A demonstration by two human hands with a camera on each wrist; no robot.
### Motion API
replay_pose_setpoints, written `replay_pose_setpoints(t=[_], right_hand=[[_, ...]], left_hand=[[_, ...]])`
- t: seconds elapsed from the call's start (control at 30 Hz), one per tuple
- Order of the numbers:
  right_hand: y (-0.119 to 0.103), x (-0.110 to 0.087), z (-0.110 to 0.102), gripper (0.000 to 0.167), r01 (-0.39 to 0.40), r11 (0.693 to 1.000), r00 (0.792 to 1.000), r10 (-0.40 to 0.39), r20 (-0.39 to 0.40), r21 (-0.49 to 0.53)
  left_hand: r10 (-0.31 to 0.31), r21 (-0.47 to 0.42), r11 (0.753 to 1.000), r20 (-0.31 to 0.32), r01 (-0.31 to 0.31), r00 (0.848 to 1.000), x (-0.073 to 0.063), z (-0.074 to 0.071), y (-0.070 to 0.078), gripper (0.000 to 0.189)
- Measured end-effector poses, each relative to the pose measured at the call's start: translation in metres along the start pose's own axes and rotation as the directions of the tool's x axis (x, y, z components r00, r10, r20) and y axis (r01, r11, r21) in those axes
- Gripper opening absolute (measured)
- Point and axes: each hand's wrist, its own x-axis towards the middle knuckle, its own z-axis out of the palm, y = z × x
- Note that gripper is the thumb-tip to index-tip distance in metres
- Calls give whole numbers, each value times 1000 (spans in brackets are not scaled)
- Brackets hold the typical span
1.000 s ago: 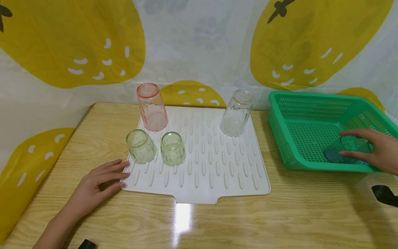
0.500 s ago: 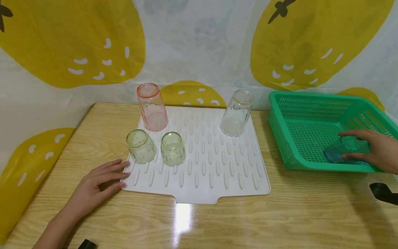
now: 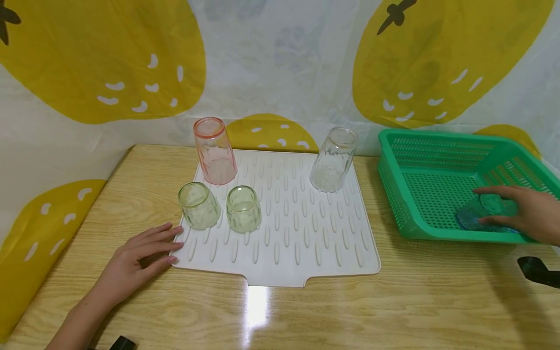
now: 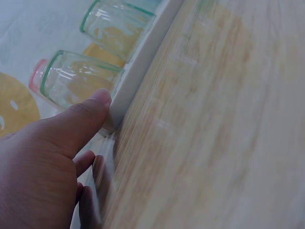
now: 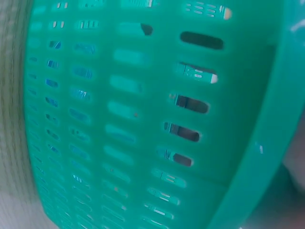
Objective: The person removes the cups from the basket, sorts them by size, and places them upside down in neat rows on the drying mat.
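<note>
Wood-grained tabletop [image 3: 332, 316] and white fruit-printed cloth [image 3: 280, 63] frame the head view: the left hand [image 3: 129, 262] lies relaxed at eight o'clock, fingertips touching a ribbed white mat [image 3: 286, 218], while the right hand [image 3: 531, 209], at three o'clock, curls thumb and fingers round a blue transparent glass tumbler [image 3: 472, 215] inside a green perforated plastic basket [image 3: 437, 189]. Left wrist: straight thumb against the mat, two pale-green fluted glasses [image 4: 78, 78] toward ten and eleven o'clock. Right wrist: slotted basket wall hides the grip.

right hand [image 3: 530, 210] has edged (just slightly) farther over the blue glass [image 3: 487, 208]
</note>
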Motion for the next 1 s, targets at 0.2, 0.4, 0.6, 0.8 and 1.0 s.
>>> replay_pose_setpoints(t=[0.2,0.4,0.6,0.8,1.0], right_hand=[[-7,-1,-4,66,-21,1000,999,21,-44,6],[-20,-1,-12,62,-51,996,989,61,-134,78],[-35,0,-21,60,-35,971,974,85,-208,236],[-47,-1,-24,61,-24,936,958,122,-261,351],[-55,-6,-22,63,-18,904,902,199,-383,426]], left_hand=[[0,2,1000,2,0,1000,-1,1,-1,42],[-5,1,1000,2,5,1000,-3,1,-3,41],[5,10,1000,-5,-5,1000,-4,1,-3,42],[25,33,999,-4,-25,1000,-1,0,0,42],[38,43,998,-32,-36,999,4,3,10,35]])
